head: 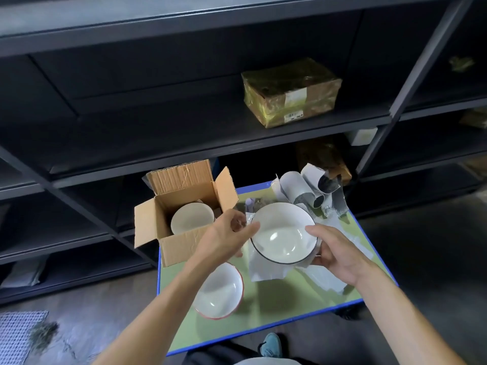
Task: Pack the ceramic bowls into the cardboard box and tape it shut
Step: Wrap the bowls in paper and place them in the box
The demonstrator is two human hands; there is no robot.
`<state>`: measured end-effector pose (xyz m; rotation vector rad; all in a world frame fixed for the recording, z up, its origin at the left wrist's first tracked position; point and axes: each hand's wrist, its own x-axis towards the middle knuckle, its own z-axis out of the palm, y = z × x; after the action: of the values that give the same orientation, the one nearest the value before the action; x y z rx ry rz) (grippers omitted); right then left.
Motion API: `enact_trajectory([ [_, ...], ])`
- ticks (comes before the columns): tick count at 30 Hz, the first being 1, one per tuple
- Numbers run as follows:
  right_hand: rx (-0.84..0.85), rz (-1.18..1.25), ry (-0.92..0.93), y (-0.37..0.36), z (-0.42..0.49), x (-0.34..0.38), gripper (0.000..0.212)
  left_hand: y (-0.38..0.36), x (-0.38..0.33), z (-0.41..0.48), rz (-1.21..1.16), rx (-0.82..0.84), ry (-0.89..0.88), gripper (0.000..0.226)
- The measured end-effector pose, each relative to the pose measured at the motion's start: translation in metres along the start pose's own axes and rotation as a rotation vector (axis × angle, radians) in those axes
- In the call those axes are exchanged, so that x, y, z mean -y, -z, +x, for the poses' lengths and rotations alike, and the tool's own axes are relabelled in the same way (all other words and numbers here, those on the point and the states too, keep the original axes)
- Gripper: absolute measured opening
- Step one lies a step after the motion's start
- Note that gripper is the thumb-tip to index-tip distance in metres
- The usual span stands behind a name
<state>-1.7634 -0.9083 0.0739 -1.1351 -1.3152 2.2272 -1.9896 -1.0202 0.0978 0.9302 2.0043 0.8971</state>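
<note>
Bowl (191, 218) in box (181, 250) on table (284, 309), second bowl (220, 292) just before the box.

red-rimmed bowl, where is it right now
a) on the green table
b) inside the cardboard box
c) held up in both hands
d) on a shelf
a: the red-rimmed bowl rests on the green table in front of the cardboard box; the right hand holds the black-rimmed bowl instead.

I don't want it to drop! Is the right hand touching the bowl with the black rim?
Touching. The head view shows the right hand holding the black-rimmed bowl, with its thumb lying on the rim.
</note>
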Motion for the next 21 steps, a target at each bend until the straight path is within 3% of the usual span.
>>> enact_trajectory([
  [4,0.019,-0.004,0.026,-0.011,0.002,0.012,0.049,0.010,0.003,-0.004,-0.240,0.203,0.158,0.075],
  [6,0.047,-0.009,0.048,-0.018,0.002,0.019,0.039,0.016,-0.003,-0.011,-0.413,0.327,0.132,0.067],
  [8,0.060,-0.017,0.054,-0.026,0.004,0.026,0.033,0.022,-0.001,-0.010,-0.459,0.349,0.082,0.060],
  [12,0.097,-0.066,0.036,-0.046,0.014,0.040,0.032,0.037,0.002,-0.009,-0.482,0.239,0.083,0.062],
  [17,0.152,-0.149,0.016,-0.082,0.033,0.049,0.030,0.061,0.012,-0.011,-0.406,0.052,0.041,0.024],
  [21,0.162,-0.239,-0.008,-0.117,0.052,0.054,0.026,0.090,0.019,-0.011,-0.358,-0.056,0.049,0.018],
])
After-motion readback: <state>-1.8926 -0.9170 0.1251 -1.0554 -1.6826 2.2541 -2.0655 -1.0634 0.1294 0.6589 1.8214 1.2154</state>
